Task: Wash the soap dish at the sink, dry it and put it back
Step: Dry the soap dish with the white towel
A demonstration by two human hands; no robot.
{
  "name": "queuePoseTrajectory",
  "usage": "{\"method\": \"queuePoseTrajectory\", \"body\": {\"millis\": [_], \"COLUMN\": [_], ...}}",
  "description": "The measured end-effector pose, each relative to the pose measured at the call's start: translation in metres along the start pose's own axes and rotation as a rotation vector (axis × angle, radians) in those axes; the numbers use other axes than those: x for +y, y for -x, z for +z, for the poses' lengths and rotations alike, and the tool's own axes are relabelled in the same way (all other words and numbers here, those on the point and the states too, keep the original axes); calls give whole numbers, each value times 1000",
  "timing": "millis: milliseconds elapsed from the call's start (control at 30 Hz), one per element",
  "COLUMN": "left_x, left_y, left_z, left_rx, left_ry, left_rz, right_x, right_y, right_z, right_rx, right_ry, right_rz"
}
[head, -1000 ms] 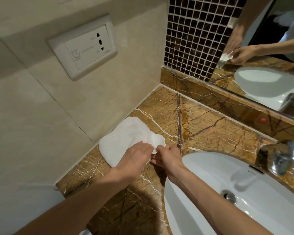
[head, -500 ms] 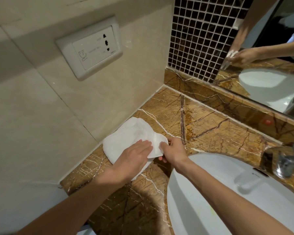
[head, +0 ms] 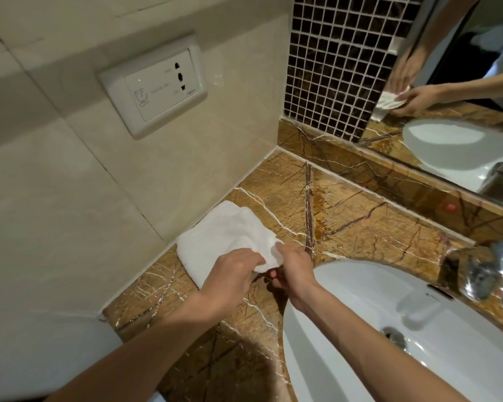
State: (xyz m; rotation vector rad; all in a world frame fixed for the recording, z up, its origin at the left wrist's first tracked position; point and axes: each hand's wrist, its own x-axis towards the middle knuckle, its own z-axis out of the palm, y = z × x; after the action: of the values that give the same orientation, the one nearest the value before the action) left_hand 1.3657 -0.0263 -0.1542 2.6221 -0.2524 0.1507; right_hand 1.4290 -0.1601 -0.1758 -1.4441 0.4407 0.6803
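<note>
A white towel [head: 224,233] lies on the brown marble counter [head: 360,216], against the left wall. Both hands meet at its near right corner. My left hand [head: 230,274] curls over the folded edge and grips it. My right hand [head: 295,268] pinches the same corner from the right, just beyond the rim of the white sink [head: 346,288]. That corner is bunched up between the hands. No soap dish shows; whether one is hidden under the towel or the hands I cannot tell.
A chrome faucet [head: 482,274] stands at the right behind the basin, with the drain [head: 394,338] below it. A white wall socket [head: 154,85] sits on the beige tiles at the left. The mirror [head: 462,111] and dark mosaic tiles [head: 331,68] back the counter.
My left hand has gone from lying flat on the towel to curling around its corner. My right hand has stayed at that corner, and the fold has bunched up more.
</note>
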Motion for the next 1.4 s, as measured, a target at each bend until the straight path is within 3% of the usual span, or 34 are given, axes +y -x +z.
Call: {"method": "queuePoseTrajectory", "body": {"millis": [100,300,367,633,933,1167,1400], "left_x": [-2,5,10,22,16,20,15], "left_y": [5,0,-3,4,-2,0,0], "left_z": [-3,9,11,6,17,16,13], "left_rx": [1,-99,-109,49,-96,0,-27], "left_ry": [12,-121,-121,-44,-137,-9,-27], "left_rz": [77,17,1,-33,10,-113,-17], "right_x": [-7,2,4,7,8,9,7], "right_y": [-4,0,2,8,7,6,4], "right_z": [-5,9,10,11,1,0,3], "right_rx": [-87,145,208,304,292,304,326], "right_ry": [52,353,417,480,510,495,538], "right_rz": [17,-395,-447,-500,-458,-415,-446]}}
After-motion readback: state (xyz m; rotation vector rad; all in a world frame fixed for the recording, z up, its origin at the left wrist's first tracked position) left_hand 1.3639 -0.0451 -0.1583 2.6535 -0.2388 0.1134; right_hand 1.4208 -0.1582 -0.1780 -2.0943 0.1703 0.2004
